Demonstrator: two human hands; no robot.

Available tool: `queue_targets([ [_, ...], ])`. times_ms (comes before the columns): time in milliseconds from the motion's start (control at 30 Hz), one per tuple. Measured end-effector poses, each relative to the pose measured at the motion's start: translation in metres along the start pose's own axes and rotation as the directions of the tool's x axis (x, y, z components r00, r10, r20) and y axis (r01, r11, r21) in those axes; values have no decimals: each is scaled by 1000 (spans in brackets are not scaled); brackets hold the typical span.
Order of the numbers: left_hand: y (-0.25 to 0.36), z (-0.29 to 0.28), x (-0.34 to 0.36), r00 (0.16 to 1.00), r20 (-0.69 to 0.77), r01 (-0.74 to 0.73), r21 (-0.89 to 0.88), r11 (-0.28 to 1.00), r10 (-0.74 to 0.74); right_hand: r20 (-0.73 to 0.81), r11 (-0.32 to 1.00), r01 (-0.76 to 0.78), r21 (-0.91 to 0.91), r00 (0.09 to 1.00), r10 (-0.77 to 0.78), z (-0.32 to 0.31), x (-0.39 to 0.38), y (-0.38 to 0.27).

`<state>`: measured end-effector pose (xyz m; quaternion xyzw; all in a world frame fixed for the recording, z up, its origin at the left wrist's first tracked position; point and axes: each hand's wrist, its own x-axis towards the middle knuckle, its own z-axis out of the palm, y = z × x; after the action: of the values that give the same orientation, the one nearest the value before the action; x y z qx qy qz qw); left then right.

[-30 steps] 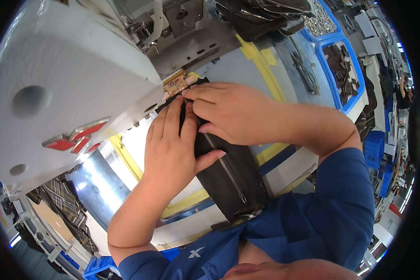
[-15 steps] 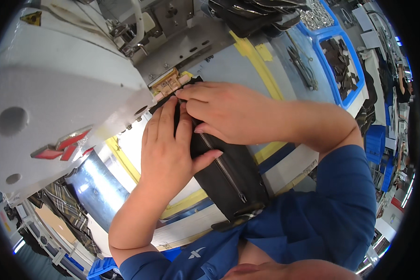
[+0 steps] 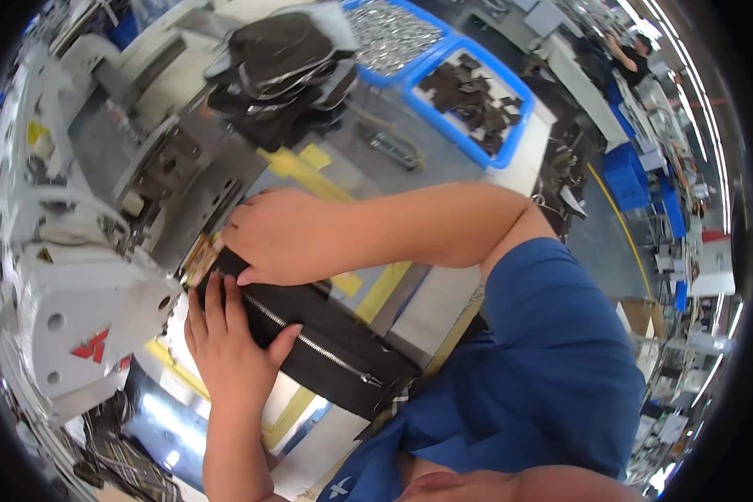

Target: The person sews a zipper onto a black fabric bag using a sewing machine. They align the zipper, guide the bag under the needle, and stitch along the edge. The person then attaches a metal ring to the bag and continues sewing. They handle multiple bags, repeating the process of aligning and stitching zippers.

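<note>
A long black fabric piece with a metal zipper (image 3: 314, 345) lies slanting on the work table, its near end against my body. My left hand (image 3: 230, 347) rests flat on its left edge, fingers stretched toward the sewing machine and thumb spread near the zipper. Bent over the far end of the fabric is my right hand (image 3: 284, 234), with its thumb on the cloth; its fingertips are partly hidden. The zipper's slider (image 3: 368, 378) sits at the near end. The white sewing machine head (image 3: 92, 309) stands just left of my left hand.
Beyond my right hand sits a pile of dark zippered pieces (image 3: 280, 71). Blue trays hold metal parts (image 3: 393, 35) and dark fabric scraps (image 3: 473, 105). Small snips (image 3: 389, 149) lie near them. Plaid cloth (image 3: 125, 443) hangs at lower left. A person (image 3: 632, 58) is far off.
The view has swung, so the machine and fabric appear farther left and lower. My right hand has shifted off the zipper toward the fabric's far right edge; my left stays on the fabric.
</note>
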<state>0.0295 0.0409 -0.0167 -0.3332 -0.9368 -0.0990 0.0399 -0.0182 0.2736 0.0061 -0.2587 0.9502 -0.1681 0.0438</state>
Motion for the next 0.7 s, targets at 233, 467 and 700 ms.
queue_targets([
  [233, -5, 10, -3, 997, -55, -61, -3, 998, 61, -310, 897, -436, -70, 864, 396, -87, -58, 47],
  [467, -3, 8, -2, 996, -66, -61, -73, 995, 56, -241, 536, -843, -46, 530, 813, -108, -173, 194],
  [700, -4, 9, -3, 994, -91, -71, -79, 994, 64, -376, 530, -847, 29, 482, 791, -81, -198, 221],
])
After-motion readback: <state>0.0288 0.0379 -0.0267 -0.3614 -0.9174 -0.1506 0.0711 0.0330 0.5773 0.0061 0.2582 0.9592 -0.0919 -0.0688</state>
